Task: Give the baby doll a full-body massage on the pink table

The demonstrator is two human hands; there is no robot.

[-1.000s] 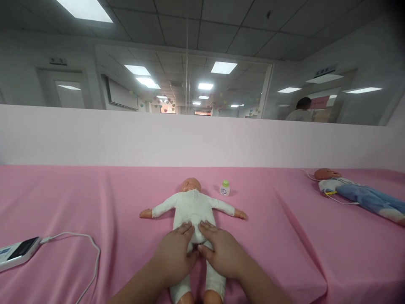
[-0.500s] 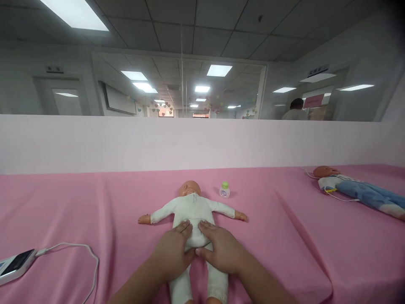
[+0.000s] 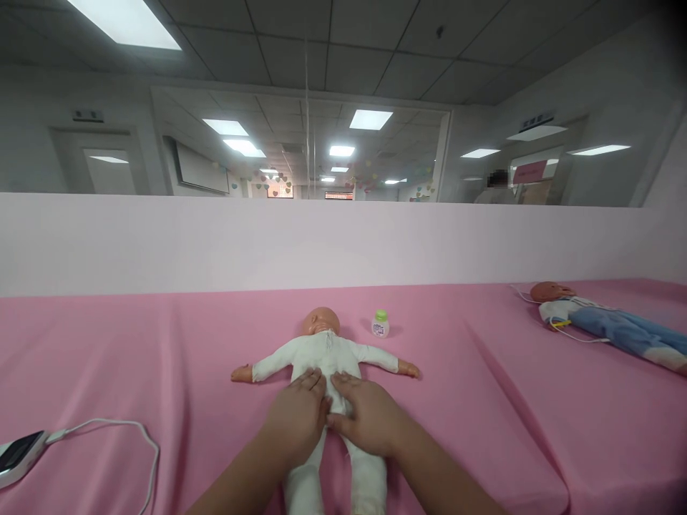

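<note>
clothed doll: the white-suited doll [image 3: 322, 347] lies stretched out on the pink cloth [image 3: 96, 357], arms spread to either side, head toward the low white wall [image 3: 268, 239]; the face does not show
left hand: the left hand [image 3: 298, 418] lies on the lower torso, palm down, fingers straight and close together, gripping nothing
right hand: the right hand [image 3: 373, 418] mirrors it on the other half of the torso, fingers extended and nearly together, thumb reaching inward toward the left hand; nothing is gripped
gap between hands: narrow at the fingertips, with a strip of white fabric visible; whether the thumbs touch cannot be told
recent change: compared with half a second ago, both hands sit slightly farther up the torso and nearer each other, the left thumb now raised alongside its palm; the doll has hardly shifted
meaning of change: judged as a small stroke or press along the body, contact kept on both sides; the force cannot be read
capped bottle: the small green-capped bottle [image 3: 381, 325] stands upright near the doll's head, apart from both hands
farther items: a second doll [image 3: 606, 323] in blue trousers lies well to the right; a handheld device [image 3: 21, 458] with a white cord [image 3: 134, 422] lies at far left
</note>
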